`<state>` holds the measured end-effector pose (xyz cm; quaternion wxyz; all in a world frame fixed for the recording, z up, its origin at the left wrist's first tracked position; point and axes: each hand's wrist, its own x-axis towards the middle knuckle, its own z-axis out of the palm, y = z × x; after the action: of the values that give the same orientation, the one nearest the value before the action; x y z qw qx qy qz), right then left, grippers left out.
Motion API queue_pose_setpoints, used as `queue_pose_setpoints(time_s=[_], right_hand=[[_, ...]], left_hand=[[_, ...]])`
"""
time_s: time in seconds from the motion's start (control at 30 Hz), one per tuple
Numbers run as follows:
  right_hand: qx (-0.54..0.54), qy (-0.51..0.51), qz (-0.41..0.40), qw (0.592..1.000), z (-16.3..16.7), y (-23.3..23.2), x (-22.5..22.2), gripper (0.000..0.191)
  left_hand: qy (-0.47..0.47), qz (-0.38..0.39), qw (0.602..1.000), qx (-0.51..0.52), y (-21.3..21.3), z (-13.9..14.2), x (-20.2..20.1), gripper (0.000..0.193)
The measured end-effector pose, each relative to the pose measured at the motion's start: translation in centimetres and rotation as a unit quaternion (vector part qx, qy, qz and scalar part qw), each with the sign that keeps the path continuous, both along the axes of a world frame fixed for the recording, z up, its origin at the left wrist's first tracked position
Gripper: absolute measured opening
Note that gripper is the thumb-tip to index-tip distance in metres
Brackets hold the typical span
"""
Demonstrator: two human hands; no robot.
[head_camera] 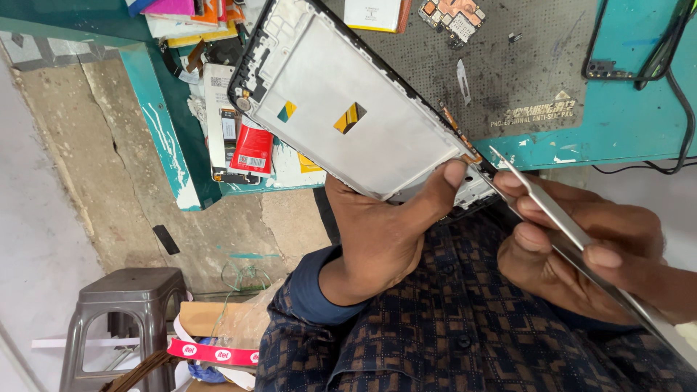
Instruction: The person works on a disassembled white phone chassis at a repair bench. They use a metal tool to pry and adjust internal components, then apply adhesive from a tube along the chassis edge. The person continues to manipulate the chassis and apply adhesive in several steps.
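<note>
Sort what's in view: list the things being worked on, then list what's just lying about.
In use:
left hand
phone frame
right hand
metal tweezers

Lying about:
circuit board
grey work mat
black cable
grey stool
red packet

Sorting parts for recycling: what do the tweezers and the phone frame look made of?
Tweezers, in the right hand: likely steel, bright brushed silver sheen. Phone frame, held by the left hand: matte grey plate, probably metal, with a black rim that looks plastic.
</note>
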<state>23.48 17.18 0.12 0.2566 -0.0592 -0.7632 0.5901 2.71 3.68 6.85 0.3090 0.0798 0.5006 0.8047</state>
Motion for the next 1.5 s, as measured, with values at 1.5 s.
queue_pose_setpoints(time_s=[1.5], right_hand=[[-0.011,-0.109,-0.095,0.989,5.4,-2.6,-4.1,0.023]], left_hand=[[0.024,-0.013,0.999,-0.042,0.2,0.2,-0.2,0.011]])
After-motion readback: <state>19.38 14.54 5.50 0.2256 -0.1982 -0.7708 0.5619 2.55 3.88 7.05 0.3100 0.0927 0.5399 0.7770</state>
